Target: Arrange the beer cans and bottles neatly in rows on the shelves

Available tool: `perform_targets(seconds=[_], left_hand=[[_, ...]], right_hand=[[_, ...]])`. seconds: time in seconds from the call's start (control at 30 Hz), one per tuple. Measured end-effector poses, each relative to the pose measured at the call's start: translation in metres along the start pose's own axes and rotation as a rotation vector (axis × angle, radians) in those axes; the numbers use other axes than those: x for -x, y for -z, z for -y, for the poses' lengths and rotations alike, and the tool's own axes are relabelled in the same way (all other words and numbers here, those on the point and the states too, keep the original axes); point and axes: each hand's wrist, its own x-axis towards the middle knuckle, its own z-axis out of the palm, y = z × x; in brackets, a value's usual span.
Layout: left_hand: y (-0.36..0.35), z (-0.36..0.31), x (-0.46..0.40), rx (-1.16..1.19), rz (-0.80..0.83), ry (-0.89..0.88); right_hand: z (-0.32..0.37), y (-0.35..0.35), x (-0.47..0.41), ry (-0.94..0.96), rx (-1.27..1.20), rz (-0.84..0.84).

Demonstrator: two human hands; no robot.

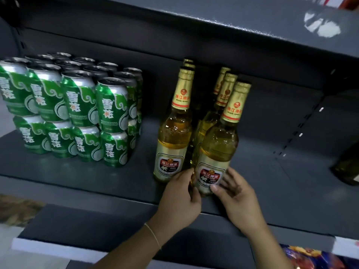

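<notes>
Green beer cans [77,111] stand stacked two high in rows at the left of the dark grey shelf [116,183]. To their right, gold-capped beer bottles stand in two rows. The front bottle of the right row [219,140] stands at the shelf's front edge. My left hand [180,199] touches its lower left side and my right hand [237,197] cups its lower right side, fingers on the label. The front bottle of the left row [172,136] stands just left of my left hand. More bottles [223,90] line up behind.
A dark bottle [347,167] shows partly at the right edge of the same shelf. The shelf above [233,22] overhangs the bottle tops. A lower shelf [77,230] lies below, with colourful packaging [310,257] at the bottom right.
</notes>
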Motion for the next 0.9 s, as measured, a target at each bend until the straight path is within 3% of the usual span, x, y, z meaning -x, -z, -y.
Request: perform_targets(seconds=[0.2,0.47,0.9], left_hand=[[-0.0040,-0.0043,0.0050,-0.089,-0.122,0.018],[-0.0063,-0.0082,0.0067,-0.215,-0.146,0.012],[-0.0072,-0.0066,0.0093,-0.193,-0.175,-0.019]], right_hand=[[-0.0038,-0.0033,-0.0021,0.025,0.047,0.058],[-0.0040,-0.0041,-0.0012,0.057,0.115,0.070],[-0.0024,-0.0063,0.0022,0.093,0.165,0.064]])
